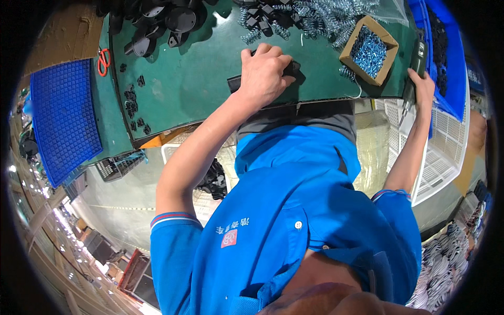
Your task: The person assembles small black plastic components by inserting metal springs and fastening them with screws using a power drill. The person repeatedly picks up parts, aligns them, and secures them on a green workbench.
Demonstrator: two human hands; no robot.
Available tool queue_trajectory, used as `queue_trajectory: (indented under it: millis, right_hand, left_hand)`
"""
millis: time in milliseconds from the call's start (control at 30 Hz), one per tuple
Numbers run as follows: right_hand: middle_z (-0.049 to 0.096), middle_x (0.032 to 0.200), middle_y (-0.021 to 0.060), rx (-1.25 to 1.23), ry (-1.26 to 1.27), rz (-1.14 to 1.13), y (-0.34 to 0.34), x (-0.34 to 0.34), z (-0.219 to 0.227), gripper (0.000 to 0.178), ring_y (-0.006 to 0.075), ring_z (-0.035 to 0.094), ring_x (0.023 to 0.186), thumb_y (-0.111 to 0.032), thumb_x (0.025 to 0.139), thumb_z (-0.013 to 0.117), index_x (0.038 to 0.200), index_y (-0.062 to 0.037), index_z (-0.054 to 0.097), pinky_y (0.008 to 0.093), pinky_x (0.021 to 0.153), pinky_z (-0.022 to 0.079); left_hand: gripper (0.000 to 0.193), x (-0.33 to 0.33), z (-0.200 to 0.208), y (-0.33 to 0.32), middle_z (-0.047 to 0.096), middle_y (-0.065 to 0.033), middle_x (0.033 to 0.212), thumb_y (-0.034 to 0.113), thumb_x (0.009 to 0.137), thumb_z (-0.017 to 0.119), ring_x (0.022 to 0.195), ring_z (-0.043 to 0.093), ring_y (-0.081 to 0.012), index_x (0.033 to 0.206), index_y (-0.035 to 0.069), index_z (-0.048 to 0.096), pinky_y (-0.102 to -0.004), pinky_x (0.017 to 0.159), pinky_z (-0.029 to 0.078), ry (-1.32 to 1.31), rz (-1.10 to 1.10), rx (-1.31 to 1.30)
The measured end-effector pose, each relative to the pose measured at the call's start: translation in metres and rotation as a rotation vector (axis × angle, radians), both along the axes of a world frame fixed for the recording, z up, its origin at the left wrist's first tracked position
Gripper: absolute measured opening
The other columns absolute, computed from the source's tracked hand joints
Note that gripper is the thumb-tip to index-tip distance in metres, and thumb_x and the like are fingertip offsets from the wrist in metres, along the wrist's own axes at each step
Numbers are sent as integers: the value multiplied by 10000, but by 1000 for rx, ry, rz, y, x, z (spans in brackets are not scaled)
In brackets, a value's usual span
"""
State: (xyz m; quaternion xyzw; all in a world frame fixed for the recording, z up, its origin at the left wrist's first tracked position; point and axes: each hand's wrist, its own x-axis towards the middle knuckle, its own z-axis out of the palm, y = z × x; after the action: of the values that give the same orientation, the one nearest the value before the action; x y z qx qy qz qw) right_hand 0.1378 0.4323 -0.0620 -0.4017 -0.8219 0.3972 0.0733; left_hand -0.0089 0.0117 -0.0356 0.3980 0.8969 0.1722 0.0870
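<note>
On the green tabletop [194,79], my left hand [265,73] is closed over a black part [234,83]. Its ends stick out on both sides of my fingers, while its middle is hidden under the palm. Off to the right, beside the table edge, my right hand [424,90] wraps round a dark electric screwdriver [418,65]. The thin metal bit of the tool points down toward me, apart from the black part. Between my hands stands an open cardboard box [391,58] of bluish screws [369,52]. A coil spring [346,72] lies against the box.
Black round housings [181,20] and a heap of springs [320,18] fill the far side. Small black pieces [130,102] and red scissors [104,62] lie left, near a blue mat [65,115]. At right are a blue bin [455,100] and a white crate [441,170].
</note>
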Motion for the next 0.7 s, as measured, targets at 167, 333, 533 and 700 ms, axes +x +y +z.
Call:
queue_trajectory:
  millis: [167,333,533,700]
  right_hand:
    - [608,902,178,-794,931,157,-92,-15,55,457,258,573,823,-205,876,593,1229,65,488,353,744,493]
    - [606,889,178,-827,1244,320,-178,-74,96,339,284,588,848,-163,877,580,1127,66,558,394,773,505]
    - [633,894,87,-574,1216,300,-250,-118,89,607,162,612,743,-94,766,726,1306,39,483,301,683,508]
    - [620,989,128,-566,1096,361,-255,-119,86,677,190,623,785,-116,745,764,1331,32,460,311,722,515]
  left_hand:
    - [404,1,-5,-1,651,-18,1011,284,690,803,1049,548,-236,1054,129,723,-431,848,353,8,8,-7]
    - [379,0,-2,3,636,-11,971,290,699,795,1048,551,-230,1033,127,722,-439,849,353,-12,4,-19]
    - [330,1,0,5,615,-4,923,282,713,785,1023,554,-228,997,126,723,-458,822,360,20,0,-32]
    - [298,2,0,6,603,6,904,280,713,785,1011,556,-223,958,125,716,-463,801,360,25,8,-24]
